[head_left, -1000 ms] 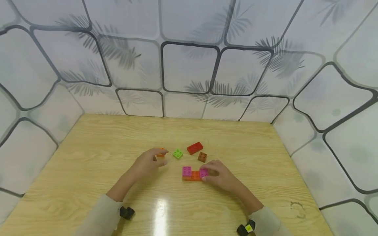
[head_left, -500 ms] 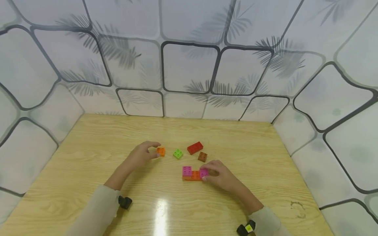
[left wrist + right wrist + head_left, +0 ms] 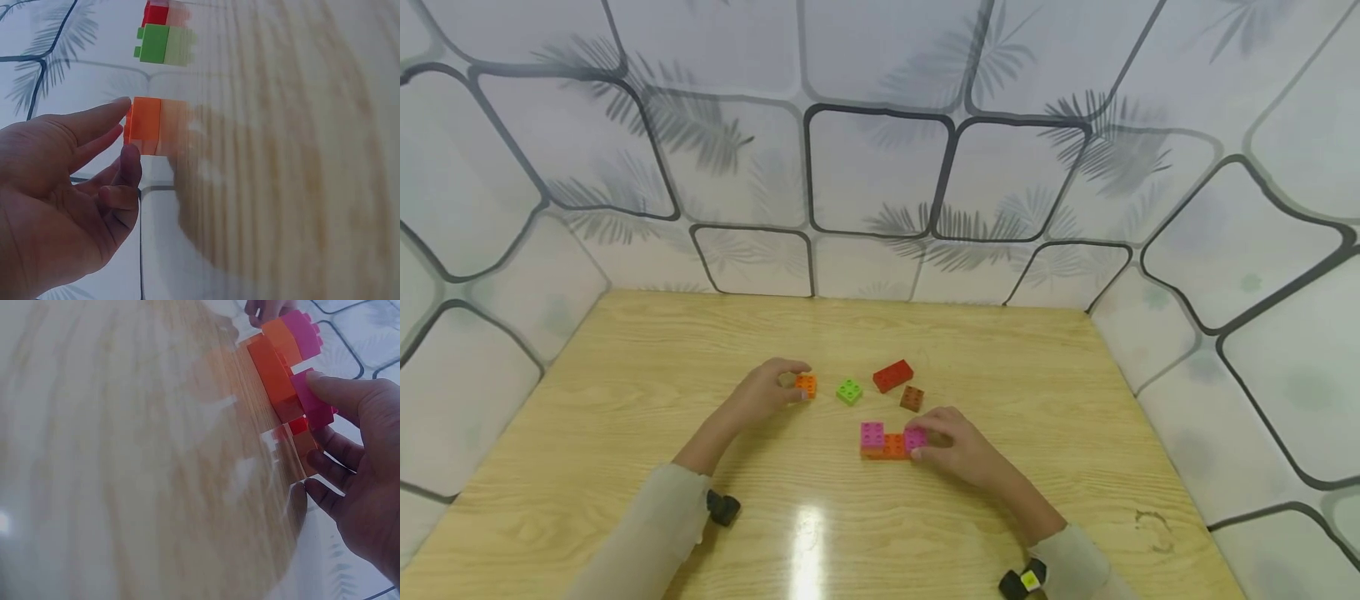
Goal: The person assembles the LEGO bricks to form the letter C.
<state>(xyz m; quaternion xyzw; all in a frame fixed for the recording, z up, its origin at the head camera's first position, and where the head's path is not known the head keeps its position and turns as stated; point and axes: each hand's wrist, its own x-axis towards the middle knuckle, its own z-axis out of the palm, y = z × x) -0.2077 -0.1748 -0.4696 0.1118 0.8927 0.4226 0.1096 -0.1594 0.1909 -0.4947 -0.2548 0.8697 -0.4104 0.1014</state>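
Observation:
In the head view, an orange 2x2 toy brick (image 3: 807,386) lies on the table. My left hand (image 3: 763,392) reaches over it, thumb at its near edge and fingertips by its far edge. The left wrist view shows the thumb and fingertips (image 3: 122,105) at the stud side of this orange brick (image 3: 147,119). My right hand (image 3: 958,450) pinches a pink brick (image 3: 312,403) at the right end of a long orange-red brick (image 3: 272,375). At that brick's other end, a second pink brick (image 3: 872,435) sits on a lighter orange one (image 3: 282,344).
A lime green brick (image 3: 849,392), a red brick (image 3: 892,377) and a brown brick (image 3: 912,398) lie between and beyond the hands on the wooden table (image 3: 700,342). Patterned white panels (image 3: 880,175) rise behind the table and along both sides.
My left hand has drawn back leftward from over the orange brick, uncovering it, and its thumb now lies at the brick's near edge. The right hand keeps its place on the pink brick.

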